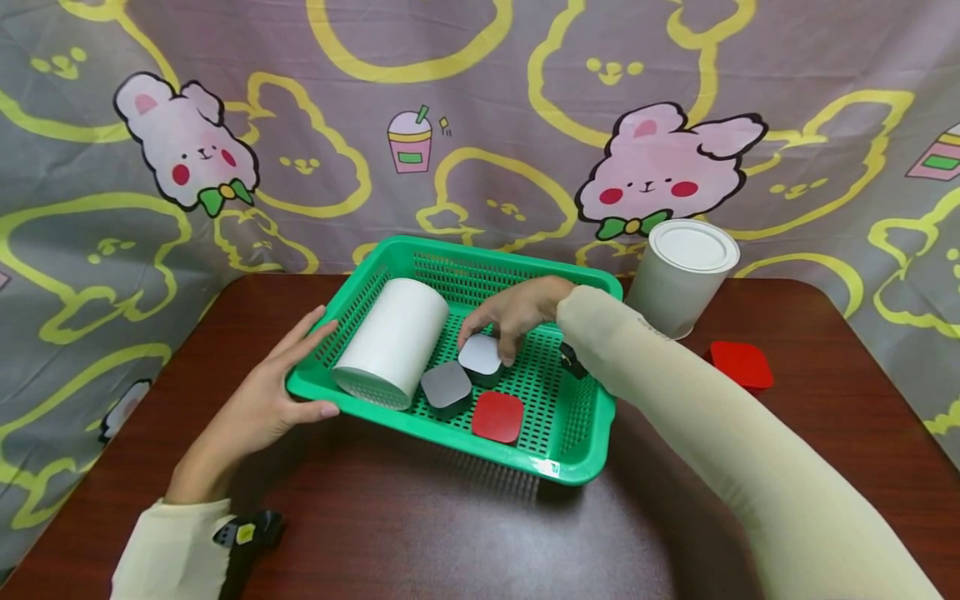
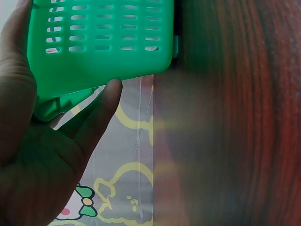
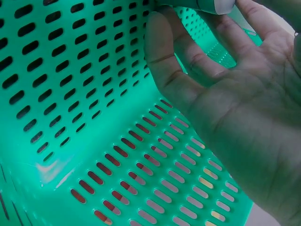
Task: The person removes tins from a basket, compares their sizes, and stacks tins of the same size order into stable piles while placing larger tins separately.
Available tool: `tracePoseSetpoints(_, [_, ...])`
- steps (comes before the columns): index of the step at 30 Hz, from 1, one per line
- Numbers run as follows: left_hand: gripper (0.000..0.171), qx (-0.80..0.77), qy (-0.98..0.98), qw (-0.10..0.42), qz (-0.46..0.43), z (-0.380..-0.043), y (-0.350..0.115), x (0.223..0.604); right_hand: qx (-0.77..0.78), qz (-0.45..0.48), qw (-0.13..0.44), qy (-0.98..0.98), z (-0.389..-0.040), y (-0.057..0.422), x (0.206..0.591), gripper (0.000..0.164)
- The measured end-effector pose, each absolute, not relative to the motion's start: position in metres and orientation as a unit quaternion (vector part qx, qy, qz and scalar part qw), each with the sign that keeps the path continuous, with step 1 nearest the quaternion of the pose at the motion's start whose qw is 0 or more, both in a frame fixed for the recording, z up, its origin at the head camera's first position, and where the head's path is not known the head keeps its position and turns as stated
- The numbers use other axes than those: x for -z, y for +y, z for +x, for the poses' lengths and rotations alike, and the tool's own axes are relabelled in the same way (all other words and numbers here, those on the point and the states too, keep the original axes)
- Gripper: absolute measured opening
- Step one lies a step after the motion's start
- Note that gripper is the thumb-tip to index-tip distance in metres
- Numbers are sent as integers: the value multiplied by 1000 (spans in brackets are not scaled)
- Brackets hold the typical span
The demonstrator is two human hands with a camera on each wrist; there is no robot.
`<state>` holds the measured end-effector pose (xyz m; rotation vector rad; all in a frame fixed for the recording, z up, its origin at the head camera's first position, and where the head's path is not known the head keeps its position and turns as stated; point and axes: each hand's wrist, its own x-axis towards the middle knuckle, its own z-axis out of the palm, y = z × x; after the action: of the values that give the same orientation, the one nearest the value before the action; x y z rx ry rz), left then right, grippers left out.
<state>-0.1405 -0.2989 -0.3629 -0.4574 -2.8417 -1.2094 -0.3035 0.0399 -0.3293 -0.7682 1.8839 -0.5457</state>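
A green plastic basket (image 1: 442, 433) tilts over the table, its front edge raised above a shadow. My left hand (image 1: 258, 400) holds its left end, thumb at the front corner and fingers along the side; the left wrist view shows the thumb (image 2: 106, 106) against the basket's edge. Inside the basket, my right hand (image 1: 521, 312) pinches a white-topped, rounded-square block (image 1: 480, 355) between thumb and fingers. A grey block (image 1: 447, 385) and a red block (image 1: 498, 417) lie beside it. Left of them, a white cylinder (image 1: 393, 337) rests on its side.
Behind the basket's right end stands a white lidded canister (image 1: 686, 275). Another red rounded-square piece (image 1: 741, 365) lies on the brown table (image 1: 480, 533) to the right, partly behind my right sleeve. A patterned curtain (image 1: 480, 100) hangs along the table's back.
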Motion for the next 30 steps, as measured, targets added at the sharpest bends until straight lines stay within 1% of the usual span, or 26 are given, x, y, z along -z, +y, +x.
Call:
tracePoseSetpoints(9, [101,385,-912,8,-143,-141,-299,363,212,-314,484,789,-303,38,331,63])
tracePoseSetpoints(17, [101,385,-912,9,-143,-141,-298,362,233,-316,470,790,-302,38,330,59])
tracePoseSetpoints(20, [101,384,-912,10,-145,-141,-298,362,237,-327,457,793,-303,40,328,59])
tracePoseSetpoints(26, [101,380,-914,6,-142,-141,-298,361,242,-354,412,804,-304,47,325,56])
tracePoseSetpoints(30, [101,380,-914,6,-141,-140,-299,361,265,-360,402,799,-301,49,321,54])
